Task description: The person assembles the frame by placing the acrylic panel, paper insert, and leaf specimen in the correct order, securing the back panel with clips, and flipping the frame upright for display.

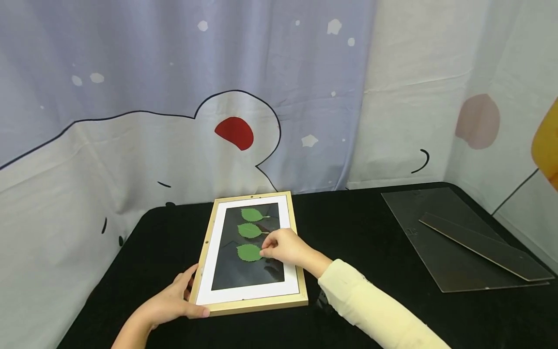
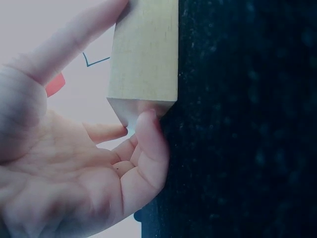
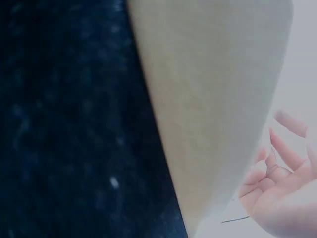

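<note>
A light wooden picture frame with a white mat lies on the black tabletop. Three green leaves sit in a column on its dark middle panel: a top leaf, a middle leaf and a lowest leaf. My right hand reaches over the frame's right side and pinches the lowest leaf at its stem end. With my left hand I grip the frame's near left corner; the left wrist view shows its thumb along the wood and a fingertip at the frame's end.
Over to the right lies a dark flat board, with a narrower dark panel resting across it. A patterned curtain hangs behind the black table.
</note>
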A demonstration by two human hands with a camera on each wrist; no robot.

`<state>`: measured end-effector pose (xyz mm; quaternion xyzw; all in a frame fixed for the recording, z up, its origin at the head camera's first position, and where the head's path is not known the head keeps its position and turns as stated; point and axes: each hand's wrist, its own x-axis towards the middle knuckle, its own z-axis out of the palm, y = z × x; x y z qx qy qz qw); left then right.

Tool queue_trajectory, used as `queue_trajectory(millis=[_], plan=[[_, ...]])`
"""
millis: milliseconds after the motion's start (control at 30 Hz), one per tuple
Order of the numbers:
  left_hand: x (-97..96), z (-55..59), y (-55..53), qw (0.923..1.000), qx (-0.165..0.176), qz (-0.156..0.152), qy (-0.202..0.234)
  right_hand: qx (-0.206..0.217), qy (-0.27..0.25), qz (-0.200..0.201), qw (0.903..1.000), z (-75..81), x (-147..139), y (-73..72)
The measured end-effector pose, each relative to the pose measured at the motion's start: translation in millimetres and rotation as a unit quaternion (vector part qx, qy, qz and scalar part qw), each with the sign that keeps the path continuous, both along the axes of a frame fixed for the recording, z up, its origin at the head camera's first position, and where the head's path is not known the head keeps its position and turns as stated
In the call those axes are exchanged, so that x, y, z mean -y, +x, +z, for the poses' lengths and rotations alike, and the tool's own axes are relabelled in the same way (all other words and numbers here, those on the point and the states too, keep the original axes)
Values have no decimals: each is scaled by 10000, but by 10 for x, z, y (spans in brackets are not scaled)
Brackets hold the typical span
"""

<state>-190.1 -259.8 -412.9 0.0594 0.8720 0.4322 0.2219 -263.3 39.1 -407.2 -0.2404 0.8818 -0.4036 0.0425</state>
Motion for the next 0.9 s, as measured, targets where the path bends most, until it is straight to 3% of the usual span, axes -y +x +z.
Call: queue_trajectory(millis=[200,400,667,900], plan=[[-9,18,-16,9999,36,-87,-98,-197,-141,52,9997,133,-169,72],[-29,122,-41,9990,-19,-203,-389,-549,-144,-120,9983,286,-491,185],[-158,416,-163,9973,-408,-191,-579,-858,11,-525,9949,478,-1073,348],[-465,656,-222,9926,-995,-366,-600,-1058,181,-929,9899,619,-1560,505]])
